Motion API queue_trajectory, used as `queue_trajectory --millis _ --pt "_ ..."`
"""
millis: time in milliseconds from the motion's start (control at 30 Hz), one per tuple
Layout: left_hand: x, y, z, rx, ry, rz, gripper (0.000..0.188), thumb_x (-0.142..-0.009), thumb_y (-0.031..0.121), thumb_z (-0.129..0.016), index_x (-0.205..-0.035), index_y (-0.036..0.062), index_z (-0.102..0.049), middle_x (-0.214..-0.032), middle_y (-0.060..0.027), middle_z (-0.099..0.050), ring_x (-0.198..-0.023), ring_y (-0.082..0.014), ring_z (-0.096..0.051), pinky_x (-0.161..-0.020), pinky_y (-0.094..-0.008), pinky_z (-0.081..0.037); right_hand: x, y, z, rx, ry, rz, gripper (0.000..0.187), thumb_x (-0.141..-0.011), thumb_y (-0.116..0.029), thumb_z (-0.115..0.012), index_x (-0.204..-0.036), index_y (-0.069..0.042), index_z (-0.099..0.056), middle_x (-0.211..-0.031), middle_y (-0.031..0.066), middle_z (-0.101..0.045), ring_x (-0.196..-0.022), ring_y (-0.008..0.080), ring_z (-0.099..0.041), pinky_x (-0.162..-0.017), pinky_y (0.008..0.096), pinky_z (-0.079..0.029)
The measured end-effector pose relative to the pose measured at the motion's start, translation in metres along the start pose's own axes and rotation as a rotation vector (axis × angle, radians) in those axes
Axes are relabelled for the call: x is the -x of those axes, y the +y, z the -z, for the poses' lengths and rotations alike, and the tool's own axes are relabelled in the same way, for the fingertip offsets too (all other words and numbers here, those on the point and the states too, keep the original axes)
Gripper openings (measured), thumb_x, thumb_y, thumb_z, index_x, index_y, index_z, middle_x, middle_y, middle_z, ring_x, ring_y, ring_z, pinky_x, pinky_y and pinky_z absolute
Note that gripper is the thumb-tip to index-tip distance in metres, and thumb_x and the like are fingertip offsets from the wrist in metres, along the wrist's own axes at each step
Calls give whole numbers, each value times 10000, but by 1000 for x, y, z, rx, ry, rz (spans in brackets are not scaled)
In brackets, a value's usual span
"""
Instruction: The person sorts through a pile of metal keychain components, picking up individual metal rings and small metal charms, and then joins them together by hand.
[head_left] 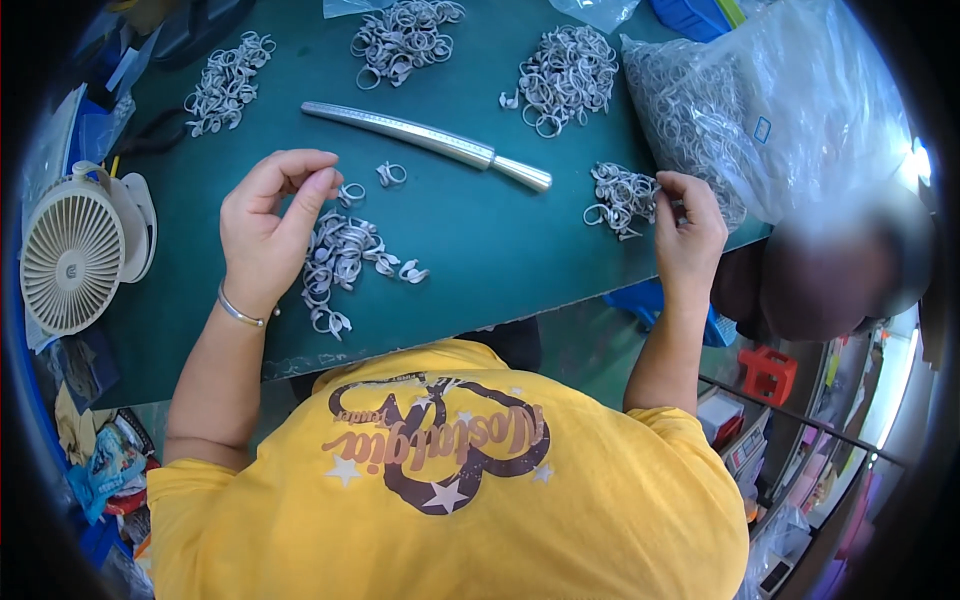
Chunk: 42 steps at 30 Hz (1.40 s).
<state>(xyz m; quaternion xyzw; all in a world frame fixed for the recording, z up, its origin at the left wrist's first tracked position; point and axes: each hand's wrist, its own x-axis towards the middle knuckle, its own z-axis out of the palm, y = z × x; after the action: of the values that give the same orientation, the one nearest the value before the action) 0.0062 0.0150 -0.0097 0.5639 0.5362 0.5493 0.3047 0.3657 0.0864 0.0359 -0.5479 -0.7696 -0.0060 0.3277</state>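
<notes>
My left hand (262,225), with a bangle at the wrist, hovers over the left of the table with thumb and forefinger pinched together. Just beyond its thumb is a grey metal ring (351,194); whether they touch I cannot tell. Another loose ring (391,174) lies to the right. Below them spreads a heap of rings (345,250). At the right, my right hand (690,225) has its fingers curled into a pinch at the edge of a small ring pile (622,198). Anything between those fingertips is hidden. A tapered metal ring mandrel (420,134) lies between my hands, farther back.
Three more ring piles lie along the far side: left (228,85), middle (405,40) and right (568,75). A big clear bag of rings (690,100) rests at the right edge. A beige clip fan (75,250) stands far left. Beside the bag is a blurred person (830,270).
</notes>
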Motion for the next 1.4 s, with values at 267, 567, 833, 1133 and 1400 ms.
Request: queue_trajectory --millis 267,567,833,1133,1400 --pt "-6 5 2 -309 -111 -49 191 -844 70 -659 -1031 31 -671 -974 -79 -678 -926 -186 -635 -789 -285 -502 3 -7 -11 33 22 119 265 -727 141 -533 -910 3 -666 -939 144 -644 -871 295 -624 -775 347 -495" --pt "-6 -6 5 -356 -335 -177 100 -833 120 -663 -892 49 -700 -865 -83 -688 -845 -241 -639 -796 -338 -496 -19 -131 -92 -398 -504 439 247 -779 10 -635 -1024 -23 -626 -1045 154 -604 -963 344 -597 -789 379 -502" --pt "-3 9 4 -182 -172 24 290 -730 56 -767 -994 20 -653 -915 -91 -668 -856 -177 -652 -770 -267 -511 -34 -144 -106 -764 -735 48 115 -805 0 -657 -917 17 -672 -834 112 -652 -709 192 -651 -647 279 -517" --pt "-1 10 4 -97 -103 -36 194 -743 59 -771 -902 5 -674 -850 -82 -690 -758 -152 -663 -694 -253 -525 -19 -136 -119 -1016 -538 60 101 -775 28 -670 -874 9 -678 -825 64 -653 -702 105 -631 -605 206 -496" --pt "-1 10 3 -107 -126 -29 146 -760 61 -760 -866 7 -675 -836 -81 -692 -750 -150 -662 -679 -246 -520 -21 -135 -117 -977 -541 104 89 -759 7 -673 -848 11 -674 -791 62 -649 -642 95 -609 -567 205 -482"
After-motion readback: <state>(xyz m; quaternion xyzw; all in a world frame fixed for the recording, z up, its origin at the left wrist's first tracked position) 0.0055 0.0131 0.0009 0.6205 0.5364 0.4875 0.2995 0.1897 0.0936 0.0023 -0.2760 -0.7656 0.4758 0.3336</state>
